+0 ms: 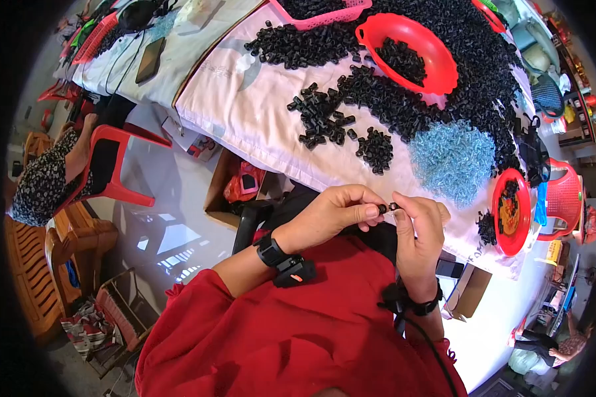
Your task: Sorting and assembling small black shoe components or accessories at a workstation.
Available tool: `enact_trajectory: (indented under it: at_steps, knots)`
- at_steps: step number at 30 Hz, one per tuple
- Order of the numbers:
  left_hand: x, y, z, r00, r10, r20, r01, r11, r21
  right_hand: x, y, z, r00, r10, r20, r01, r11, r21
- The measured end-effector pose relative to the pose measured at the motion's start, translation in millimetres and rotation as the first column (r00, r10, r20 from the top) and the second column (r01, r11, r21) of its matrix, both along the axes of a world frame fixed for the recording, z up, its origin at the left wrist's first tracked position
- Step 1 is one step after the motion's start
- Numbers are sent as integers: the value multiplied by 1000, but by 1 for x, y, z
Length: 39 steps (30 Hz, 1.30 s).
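Note:
My left hand [334, 213] pinches a small black cylindrical piece [381, 209] between thumb and forefinger, just off the table's near edge. Opposite it, my right hand [420, 231] is closed on another small dark piece [394, 206]. The two pieces nearly meet end to end; whether they touch I cannot tell. Beyond my hands lie a small heap of black pieces [375, 151] and a looser group of short black tubes [318, 114]. A pile of clear bluish small parts [453, 159] sits to their right on the pale cloth [271, 135].
A red oval basin [437, 49] holds black pieces amid a wide spread of them. A smaller red dish [521, 225] stands at the right edge, a pink basket [347, 14] at the back. One person [49, 169] sits at left beside a red chair [112, 169]; another [569, 347] is far right.

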State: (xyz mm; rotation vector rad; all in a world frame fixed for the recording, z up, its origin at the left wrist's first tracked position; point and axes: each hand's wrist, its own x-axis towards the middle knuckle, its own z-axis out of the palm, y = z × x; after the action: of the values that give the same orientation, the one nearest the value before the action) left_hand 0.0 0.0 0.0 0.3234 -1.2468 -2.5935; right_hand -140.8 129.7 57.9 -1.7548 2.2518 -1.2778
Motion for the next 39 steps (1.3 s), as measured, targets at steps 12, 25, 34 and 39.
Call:
enact_trajectory:
  at_steps: [12,25,34,39]
  knots:
    - [0,1,-4,999,36,31,-33,996,-78,2,-2,0,980,47,-194,-33,997,73]
    - [0,4,-2,994,56,92,-36,979,-200,0,-2,0,991,118,-55,-113,989,94]
    - [-1,4,-3,994,44,97,-31,991,-132,3,3,-9,1000,-18,-4,18,1000,16]
    - [0,3,-4,994,44,101,-28,987,-158,3,0,-8,1000,25,-7,-25,999,32]
